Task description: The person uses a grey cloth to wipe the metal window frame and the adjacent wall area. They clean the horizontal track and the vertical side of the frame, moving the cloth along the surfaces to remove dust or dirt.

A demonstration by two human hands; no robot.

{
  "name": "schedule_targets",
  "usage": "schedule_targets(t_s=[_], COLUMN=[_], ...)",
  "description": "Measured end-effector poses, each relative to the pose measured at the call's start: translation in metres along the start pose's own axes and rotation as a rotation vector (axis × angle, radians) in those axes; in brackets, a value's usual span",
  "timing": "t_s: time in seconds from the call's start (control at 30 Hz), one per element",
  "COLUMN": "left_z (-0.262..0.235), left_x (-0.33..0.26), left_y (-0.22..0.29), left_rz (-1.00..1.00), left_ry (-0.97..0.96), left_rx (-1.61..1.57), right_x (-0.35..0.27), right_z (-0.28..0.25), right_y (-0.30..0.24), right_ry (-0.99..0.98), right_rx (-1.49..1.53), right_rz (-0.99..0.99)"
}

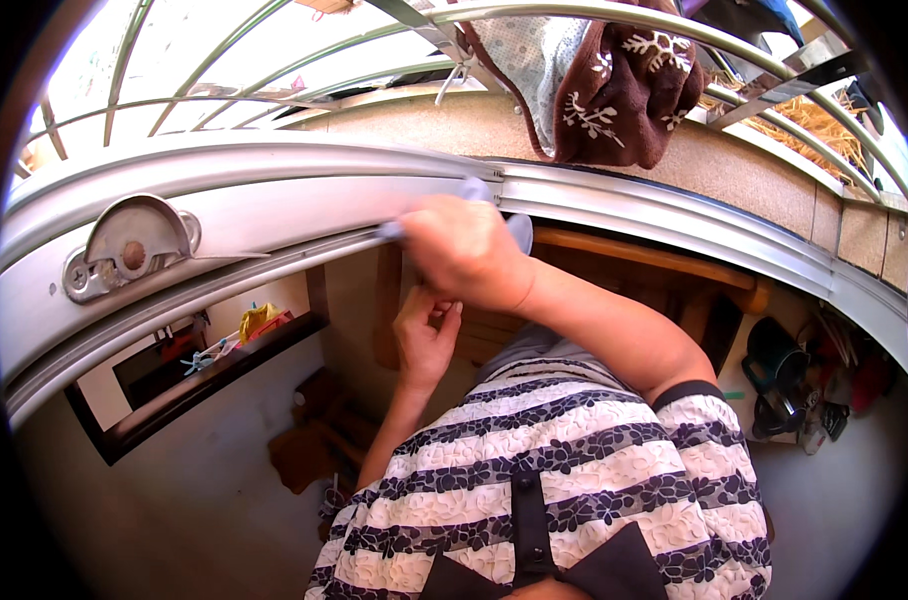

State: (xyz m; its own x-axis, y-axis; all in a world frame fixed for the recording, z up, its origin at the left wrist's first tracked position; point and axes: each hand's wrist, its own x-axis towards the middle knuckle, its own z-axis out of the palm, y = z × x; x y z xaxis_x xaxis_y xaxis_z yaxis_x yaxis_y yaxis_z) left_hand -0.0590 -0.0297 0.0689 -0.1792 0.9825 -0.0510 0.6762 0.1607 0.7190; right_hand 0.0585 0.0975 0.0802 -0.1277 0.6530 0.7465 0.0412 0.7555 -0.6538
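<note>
Closest to me is the person's black-and-white striped top [564, 420], with 2 bare forearms [614, 320] raised from it to the window. The right hand [464, 248], blurred, is closed over a grey cloth [520, 232] at the right end of a silver window sash [304, 180]. Just below it the left hand [427, 332] has its fingers bent in toward the thumb; I can't tell whether it holds anything or whether the 2 hands touch. Toward the sash's left end, 1 worn, half-round metal latch [134, 242] sits by the lower edge. Past the right end runs a ribbed silver track [654, 212], with a wooden rail [654, 258] under it. Lower in the room I see a dark frame [214, 388] with yellow and red stuff showing inside its upper right corner, brown wooden furniture [304, 458], and, at the right, a jumble of teal and dark items [774, 370]. Farthest, outside, are a tan ledge [734, 160], curved metal bars [564, 10], a draped brown cloth [614, 110] with white snowflakes, and straw [814, 130].
</note>
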Motion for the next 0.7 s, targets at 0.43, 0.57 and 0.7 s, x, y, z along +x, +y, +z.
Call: schedule_targets(t_s=[0.43, 0.57, 0.7], left_z=[0.006, 0.012, 0.004], left_x=[-0.007, -0.003, -0.003], left_y=[-0.010, -0.007, -0.001], left_rz=[-0.018, -0.017, -0.013], left_ry=[0.051, 0.097, -0.049], left_rx=[0.148, -0.022, 0.019], right_x=[0.061, 0.033, -0.037], right_z=[0.000, 0.011, 0.008], right_y=[-0.051, -0.024, 0.039], right_ry=[0.019, 0.101, -0.069], right_rx=[0.029, -0.028, -0.154], right_rz=[-0.010, -0.139, -0.049])
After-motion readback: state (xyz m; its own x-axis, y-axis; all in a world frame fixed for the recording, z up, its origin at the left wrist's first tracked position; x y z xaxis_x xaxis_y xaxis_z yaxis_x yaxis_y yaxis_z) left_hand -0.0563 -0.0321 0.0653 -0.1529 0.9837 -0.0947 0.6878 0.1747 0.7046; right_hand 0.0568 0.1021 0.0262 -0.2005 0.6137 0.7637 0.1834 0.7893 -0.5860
